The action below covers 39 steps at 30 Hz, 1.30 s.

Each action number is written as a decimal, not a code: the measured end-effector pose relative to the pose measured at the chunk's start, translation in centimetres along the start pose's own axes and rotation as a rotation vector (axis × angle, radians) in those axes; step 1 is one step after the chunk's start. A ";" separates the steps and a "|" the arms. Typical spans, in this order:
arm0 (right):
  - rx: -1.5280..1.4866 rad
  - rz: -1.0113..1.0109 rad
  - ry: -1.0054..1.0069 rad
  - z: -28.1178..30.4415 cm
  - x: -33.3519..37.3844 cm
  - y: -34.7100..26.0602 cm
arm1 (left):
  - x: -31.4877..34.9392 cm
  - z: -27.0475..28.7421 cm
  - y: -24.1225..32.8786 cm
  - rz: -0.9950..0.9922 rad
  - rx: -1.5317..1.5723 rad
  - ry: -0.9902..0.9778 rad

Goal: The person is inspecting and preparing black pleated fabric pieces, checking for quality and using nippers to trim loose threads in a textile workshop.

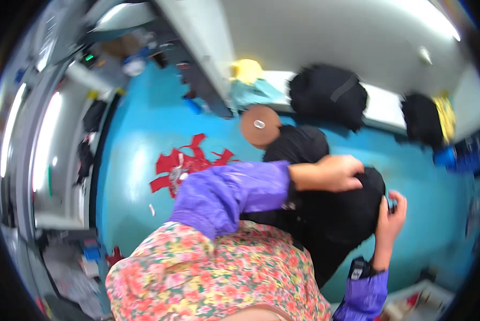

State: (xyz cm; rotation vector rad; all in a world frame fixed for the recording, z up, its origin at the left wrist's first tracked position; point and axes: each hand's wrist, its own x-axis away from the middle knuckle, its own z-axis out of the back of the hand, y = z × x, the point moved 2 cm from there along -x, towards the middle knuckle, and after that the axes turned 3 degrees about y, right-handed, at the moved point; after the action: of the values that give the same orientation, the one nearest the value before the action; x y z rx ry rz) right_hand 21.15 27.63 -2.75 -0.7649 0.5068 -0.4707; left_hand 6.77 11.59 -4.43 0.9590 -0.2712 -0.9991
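Note:
A large piece of black cloth [336,216] lies bunched over my lap. Over its upper part reaches my left hand [333,174], fingers bent down and closed on the fabric. At the cloth's right edge is my right hand [392,219], its thumb against the fabric and its fingers curled. A small dark thing shows between that thumb and the fingers, too small and blurred to name. Purple sleeves [237,190] cover both my forearms.
Red cloth scraps [189,163] lie on the blue floor [127,198] to the left. Ahead are a round brown disc [259,127], a big black bundle [325,96] and yellow cloth [247,71]. Another black bundle [421,119] and a blue bin [459,158] stand at the right.

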 end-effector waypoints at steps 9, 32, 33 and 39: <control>-0.019 0.242 -0.092 -5.0 -1.2 -0.8 | 0.5 -1.6 1.2 -0.230 -0.593 0.394; -0.192 0.057 -0.215 -3.9 -1.1 -2.7 | 1.4 -1.1 -1.9 0.462 1.089 0.031; -0.203 0.042 -0.214 -3.8 -1.1 -2.9 | 1.4 -1.1 -1.7 0.483 1.123 0.034; -0.259 -0.010 -0.262 -3.9 -1.3 -3.0 | 1.7 -1.0 -2.0 0.506 1.183 0.023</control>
State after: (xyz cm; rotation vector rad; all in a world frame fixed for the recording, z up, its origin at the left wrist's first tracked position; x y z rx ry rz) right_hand 17.21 24.43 -2.62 -1.0620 0.3219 -0.3098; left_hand 7.12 10.37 -6.98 1.8282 -1.0971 -0.2792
